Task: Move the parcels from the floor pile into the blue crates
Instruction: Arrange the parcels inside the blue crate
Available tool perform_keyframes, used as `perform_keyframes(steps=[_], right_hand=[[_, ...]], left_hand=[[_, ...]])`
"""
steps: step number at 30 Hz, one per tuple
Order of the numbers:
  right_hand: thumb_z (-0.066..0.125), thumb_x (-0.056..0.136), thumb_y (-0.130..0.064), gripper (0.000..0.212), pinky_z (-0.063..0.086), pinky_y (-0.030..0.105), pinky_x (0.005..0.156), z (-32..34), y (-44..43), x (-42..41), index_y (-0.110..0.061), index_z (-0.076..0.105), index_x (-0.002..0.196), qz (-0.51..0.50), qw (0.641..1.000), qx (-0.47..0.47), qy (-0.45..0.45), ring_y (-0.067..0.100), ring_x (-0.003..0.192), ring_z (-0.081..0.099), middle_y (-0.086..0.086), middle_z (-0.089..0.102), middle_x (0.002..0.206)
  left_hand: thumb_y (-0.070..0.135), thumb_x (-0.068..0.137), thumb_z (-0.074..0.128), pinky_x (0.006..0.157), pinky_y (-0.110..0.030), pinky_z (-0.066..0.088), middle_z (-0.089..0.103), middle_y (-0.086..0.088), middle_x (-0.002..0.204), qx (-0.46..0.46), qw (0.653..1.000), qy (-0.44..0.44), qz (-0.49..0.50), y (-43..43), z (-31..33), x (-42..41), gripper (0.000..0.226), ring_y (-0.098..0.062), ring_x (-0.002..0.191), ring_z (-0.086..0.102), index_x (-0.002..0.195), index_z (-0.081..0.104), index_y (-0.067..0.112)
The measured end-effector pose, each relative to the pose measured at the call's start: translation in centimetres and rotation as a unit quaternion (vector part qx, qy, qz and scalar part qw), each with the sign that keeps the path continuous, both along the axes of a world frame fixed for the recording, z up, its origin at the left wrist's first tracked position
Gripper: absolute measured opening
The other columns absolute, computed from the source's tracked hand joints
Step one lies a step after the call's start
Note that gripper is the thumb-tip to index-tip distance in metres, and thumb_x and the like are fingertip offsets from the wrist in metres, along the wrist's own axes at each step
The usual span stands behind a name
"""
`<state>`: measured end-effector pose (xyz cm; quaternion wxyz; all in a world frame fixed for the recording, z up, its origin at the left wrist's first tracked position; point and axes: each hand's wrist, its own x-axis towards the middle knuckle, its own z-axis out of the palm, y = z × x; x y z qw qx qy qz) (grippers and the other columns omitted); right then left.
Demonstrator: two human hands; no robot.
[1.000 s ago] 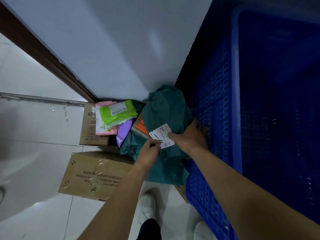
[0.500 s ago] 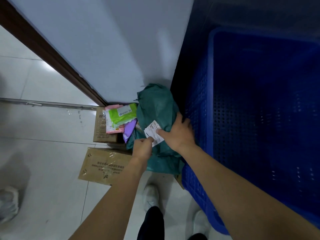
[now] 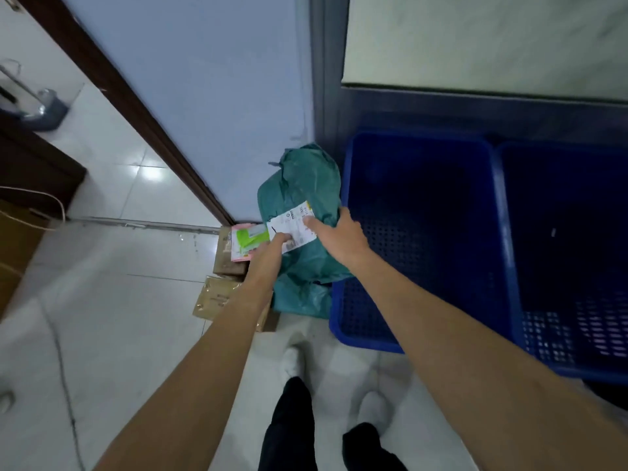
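Observation:
A bulky teal plastic parcel (image 3: 304, 185) with a white shipping label (image 3: 293, 226) is lifted beside the left rim of a blue crate (image 3: 424, 232). My left hand (image 3: 272, 248) grips its lower left side at the label's corner. My right hand (image 3: 338, 232) holds its right side, fingers curled over the label's edge. A second blue crate (image 3: 571, 253) stands to the right. On the floor lie a green and pink mailer (image 3: 248, 239) on a cardboard box (image 3: 226, 260) and another cardboard box (image 3: 212, 299).
A pale blue door (image 3: 204, 96) with a dark brown frame (image 3: 136, 107) stands behind the pile. White floor tiles (image 3: 119, 334) spread to the left. A dark cabinet (image 3: 30, 164) and a cord (image 3: 44, 205) are at far left. My feet in white socks (image 3: 292, 362) stand below.
The teal parcel has risen off the pile toward the crate's rim, both hands holding it. The view has pulled back and now shows two crates.

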<state>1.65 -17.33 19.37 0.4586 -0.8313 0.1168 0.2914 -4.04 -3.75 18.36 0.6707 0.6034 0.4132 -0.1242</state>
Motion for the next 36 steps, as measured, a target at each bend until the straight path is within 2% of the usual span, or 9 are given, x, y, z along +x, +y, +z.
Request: perform_keyframes(steps=[4, 9, 13, 18, 24, 27, 30, 33, 36], right_hand=[[0.067, 0.066, -0.074, 0.090, 0.049, 0.046, 0.101, 4.7, -5.3, -2.2, -0.027, 0.045, 0.140, -0.043, 0.996, 0.074, 0.013, 0.024, 0.112, 0.060, -0.001, 0.060, 0.124], [0.076, 0.076, -0.058, 0.075, 0.053, 0.045, 0.098, 8.4, -11.0, -4.6, -0.020, 0.049, 0.136, -0.080, 0.988, 0.134, 0.003, 0.022, 0.105, 0.064, -0.001, 0.063, 0.118], [0.078, 0.076, -0.053, 0.070, 0.055, 0.043, 0.095, 9.8, -15.0, -5.5, -0.020, 0.054, 0.133, -0.094, 0.983, 0.160, -0.009, 0.020, 0.103, 0.066, -0.001, 0.066, 0.119], [0.078, 0.070, -0.059, 0.066, 0.057, 0.045, 0.095, 9.8, -18.2, -5.4, -0.026, 0.066, 0.126, -0.092, 0.973, 0.211, 0.029, 0.021, 0.099, 0.073, -0.001, 0.074, 0.113], [0.057, 0.092, -0.063, 0.034, 0.046, 0.020, 0.065, 10.8, -20.0, -5.6, -0.038, 0.059, 0.116, -0.126, 0.973, 0.191, 0.015, 0.003, 0.087, 0.063, -0.017, 0.066, 0.097], [0.051, 0.092, -0.069, 0.054, 0.051, 0.029, 0.085, 10.6, -20.1, -6.1, -0.033, 0.056, 0.133, -0.113, 0.986, 0.118, -0.014, 0.011, 0.104, 0.063, -0.009, 0.066, 0.123], [0.046, 0.100, -0.055, 0.069, 0.036, 0.043, 0.112, 9.3, -20.1, -5.9, -0.025, 0.024, 0.159, -0.074, 0.987, -0.062, -0.126, 0.024, 0.143, 0.036, 0.003, 0.034, 0.159], [0.045, 0.104, -0.040, 0.065, 0.029, 0.042, 0.115, 9.4, -19.4, -5.5, -0.024, 0.018, 0.160, -0.028, 0.980, -0.080, -0.179, 0.020, 0.149, 0.025, -0.002, 0.024, 0.164], [0.043, 0.104, -0.044, 0.066, 0.030, 0.043, 0.113, 8.9, -18.9, -5.0, -0.018, 0.020, 0.160, -0.010, 0.987, -0.096, -0.128, 0.023, 0.145, 0.033, 0.001, 0.028, 0.162]], left_hand=[[0.033, 0.091, 0.060, 0.059, -0.026, 0.047, 0.072, 0.000, 0.091, -0.031, 0.999, -0.024, -0.006, -4.5, 5.3, -2.6, 0.012, -0.015, 0.077, 0.066, 0.096, 0.066, 0.024], [0.047, 0.071, 0.074, 0.089, -0.047, 0.058, 0.076, -0.002, 0.109, -0.058, 0.996, -0.053, -0.041, -9.5, 7.9, -3.9, 0.056, -0.025, 0.101, 0.073, 0.123, 0.066, 0.027], [0.040, 0.088, 0.065, 0.087, -0.041, 0.058, 0.078, -0.003, 0.099, -0.114, 0.989, -0.050, -0.080, -13.7, 10.4, -4.5, 0.028, -0.023, 0.094, 0.073, 0.111, 0.070, 0.025], [0.049, 0.086, 0.069, 0.099, -0.044, 0.053, 0.073, -0.006, 0.118, -0.181, 0.977, -0.060, -0.091, -15.2, 10.3, -3.6, 0.046, -0.025, 0.111, 0.069, 0.123, 0.070, 0.022], [0.042, 0.094, 0.064, 0.093, -0.040, 0.056, 0.073, -0.011, 0.117, -0.199, 0.967, -0.081, -0.139, -15.6, 10.6, -1.6, 0.041, -0.027, 0.108, 0.070, 0.124, 0.068, 0.015], [0.039, 0.092, 0.067, 0.093, -0.042, 0.056, 0.074, -0.011, 0.115, -0.192, 0.965, -0.081, -0.157, -15.0, 10.1, -0.6, 0.039, -0.027, 0.107, 0.071, 0.122, 0.069, 0.014], [0.036, 0.081, 0.081, 0.093, -0.046, 0.057, 0.074, -0.014, 0.113, -0.154, 0.975, -0.095, -0.131, -14.3, 8.4, 0.8, 0.050, -0.029, 0.104, 0.072, 0.122, 0.069, 0.010], [0.038, 0.065, 0.091, 0.089, -0.047, 0.059, 0.075, -0.012, 0.111, -0.131, 0.983, -0.094, -0.086, -14.4, 6.4, 2.7, 0.068, -0.028, 0.100, 0.073, 0.123, 0.067, 0.011], [0.037, 0.062, 0.092, 0.091, -0.048, 0.058, 0.076, -0.010, 0.108, -0.138, 0.983, -0.096, -0.069, -15.2, 4.9, 4.2, 0.064, -0.029, 0.101, 0.073, 0.117, 0.072, 0.012]])
